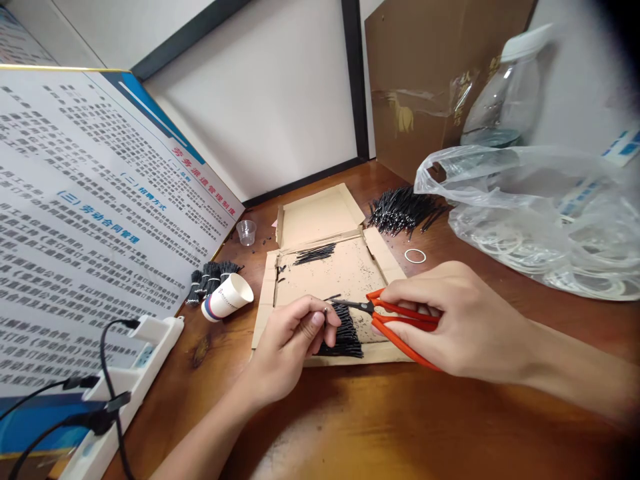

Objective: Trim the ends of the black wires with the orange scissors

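Note:
My right hand (450,320) is closed around the red handles of a pair of scissors (407,327), whose dark blades point left toward my other hand. A short black wire is pinched between the thumb and fingers of my left hand (300,333); most of it is hidden by the fingers. Below the blades, a row of black wire pieces (347,337) lies on an opened cardboard box (370,267). A smaller group of black wire pieces (315,253) rests farther back on the same cardboard, among small dark scraps.
Behind the box lies a loose pile of black wires (403,210), near a white ring (415,256). A clear plastic bag (540,220) and a bottle (505,93) stand right. On the left are a tipped paper cup (227,298), tied wire bundles (207,277) and a power strip (135,393).

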Available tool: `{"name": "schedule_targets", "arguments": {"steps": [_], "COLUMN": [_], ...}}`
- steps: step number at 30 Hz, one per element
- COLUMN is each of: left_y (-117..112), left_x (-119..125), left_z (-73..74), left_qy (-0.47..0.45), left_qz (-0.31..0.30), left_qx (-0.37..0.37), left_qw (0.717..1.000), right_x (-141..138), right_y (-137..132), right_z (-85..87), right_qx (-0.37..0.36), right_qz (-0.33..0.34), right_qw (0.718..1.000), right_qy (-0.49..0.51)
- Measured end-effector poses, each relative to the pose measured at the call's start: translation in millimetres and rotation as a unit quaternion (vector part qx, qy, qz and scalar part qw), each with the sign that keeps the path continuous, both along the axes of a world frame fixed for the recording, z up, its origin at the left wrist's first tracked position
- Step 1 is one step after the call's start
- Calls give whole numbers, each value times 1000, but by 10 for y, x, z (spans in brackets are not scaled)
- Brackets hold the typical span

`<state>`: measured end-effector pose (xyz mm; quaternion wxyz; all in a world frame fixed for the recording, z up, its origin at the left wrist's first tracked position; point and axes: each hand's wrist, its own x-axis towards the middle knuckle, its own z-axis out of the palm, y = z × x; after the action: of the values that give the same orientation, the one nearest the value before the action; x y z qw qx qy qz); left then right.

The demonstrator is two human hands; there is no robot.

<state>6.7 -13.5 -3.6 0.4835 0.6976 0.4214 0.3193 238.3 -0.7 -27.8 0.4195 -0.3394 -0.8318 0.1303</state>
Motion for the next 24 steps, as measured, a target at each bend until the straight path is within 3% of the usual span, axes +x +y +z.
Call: {"name": "schedule_targets", "arguments": {"steps": [8, 16, 24], "left_y": [2, 0, -4], "left_x": [17, 19, 1], "left_z": [-1, -2, -14], "left_qy": [-8, -5, -19], "left_qz": [16, 11, 2], "left_qx": [4, 15, 18], "left_qw": [1000, 1000, 1000], "right_x": [-11, 1, -1], "right_y": [-15, -12, -16], "right_z": [-43, 20, 19], "right_qx": [-16, -20, -3], "right_qz": [4, 26, -1], "right_qw": [1000, 999, 1000], "right_qy": [-20, -36, 1]}}
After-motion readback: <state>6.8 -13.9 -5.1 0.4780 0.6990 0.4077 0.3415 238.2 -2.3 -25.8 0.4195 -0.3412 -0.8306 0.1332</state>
